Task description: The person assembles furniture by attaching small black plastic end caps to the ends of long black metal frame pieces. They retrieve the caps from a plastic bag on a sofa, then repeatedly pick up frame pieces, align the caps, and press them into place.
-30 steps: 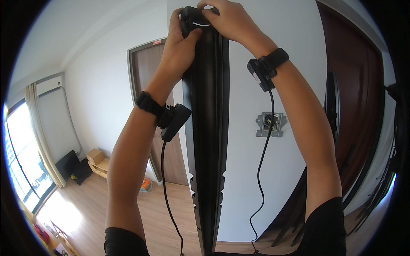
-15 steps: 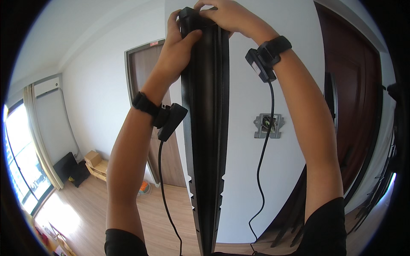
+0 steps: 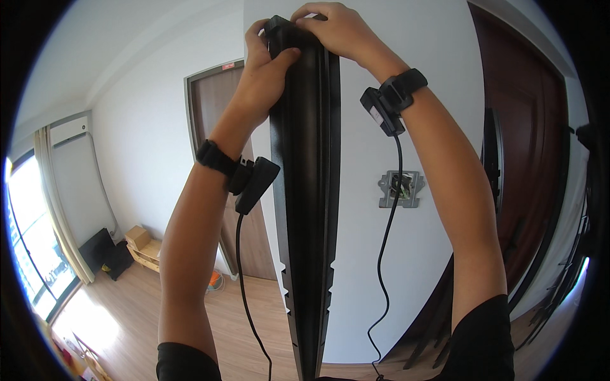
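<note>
A tall black metal post (image 3: pixel 305 159), channel-shaped with notches along its lower edges, stands upright in front of me. My left hand (image 3: pixel 264 73) is closed around its upper left side, thumb across the front face and fingers bent over the back. At the top, a black block-like corner piece (image 3: pixel 279 26) sits beside that hand. My right hand (image 3: pixel 337 28) reaches over the upper right corner, thumb and fingers curled together at the top edge. Exactly what its fingertips press on is partly hidden. Each wrist wears a black strap with a small cabled device.
Behind the post is a white wall with an uncovered metal wall box (image 3: pixel 401 188). A dark red door (image 3: pixel 527 127) stands on the right, a brown door (image 3: pixel 219 108) on the left. Farther left are a cardboard box (image 3: pixel 137 237) on a wooden stand and a curtained window.
My right hand has shifted slightly, its forearm drifting a little left and its wrist lower. The left hand keeps its hold, and the post's top sits slightly lower in view.
</note>
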`<state>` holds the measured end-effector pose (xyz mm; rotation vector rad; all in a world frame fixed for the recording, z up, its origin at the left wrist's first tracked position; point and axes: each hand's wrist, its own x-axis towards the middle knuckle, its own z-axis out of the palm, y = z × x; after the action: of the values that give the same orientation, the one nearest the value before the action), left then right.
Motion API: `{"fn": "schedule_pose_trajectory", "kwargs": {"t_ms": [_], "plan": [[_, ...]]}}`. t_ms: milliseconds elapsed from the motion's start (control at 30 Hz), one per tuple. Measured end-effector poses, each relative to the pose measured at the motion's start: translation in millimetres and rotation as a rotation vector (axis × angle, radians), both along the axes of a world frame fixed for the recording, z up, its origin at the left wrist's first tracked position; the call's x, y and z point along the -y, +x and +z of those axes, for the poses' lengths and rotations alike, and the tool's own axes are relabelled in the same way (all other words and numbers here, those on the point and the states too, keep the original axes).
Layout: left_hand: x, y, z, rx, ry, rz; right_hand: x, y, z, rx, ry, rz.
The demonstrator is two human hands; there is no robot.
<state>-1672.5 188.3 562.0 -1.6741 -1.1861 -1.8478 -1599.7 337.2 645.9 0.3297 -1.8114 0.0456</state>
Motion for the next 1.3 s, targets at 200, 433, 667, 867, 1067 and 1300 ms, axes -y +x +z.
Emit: {"fn": "schedule_pose_trajectory", "kwargs": {"t_ms": [200, 433, 667, 867, 1067, 1300], "plan": [[3, 1, 5, 0.013, 0.02, -0.036, -1, 5, -12, 0.005, -0.324, 0.321], [5, 7, 18, 0.014, 0.036, -0.083, 14, 17, -42, 0.033, -0.42, 0.739], [9, 1, 19, 0.077, 0.017, -0.097, 21, 13, -49, 0.024, -0.47, 0.57], [10, -8, 24, -0.002, 0.049, -0.132, 22, 7, -42, 0.041, -0.437, 0.537], [6, -15, 17, -0.03, 0.031, -0.145, 17, 7, -46, 0.05, -0.422, 0.493], [2, -18, 13, 0.004, 0.044, -0.148, 15, 1, -47, 0.082, -0.484, 0.689]]}}
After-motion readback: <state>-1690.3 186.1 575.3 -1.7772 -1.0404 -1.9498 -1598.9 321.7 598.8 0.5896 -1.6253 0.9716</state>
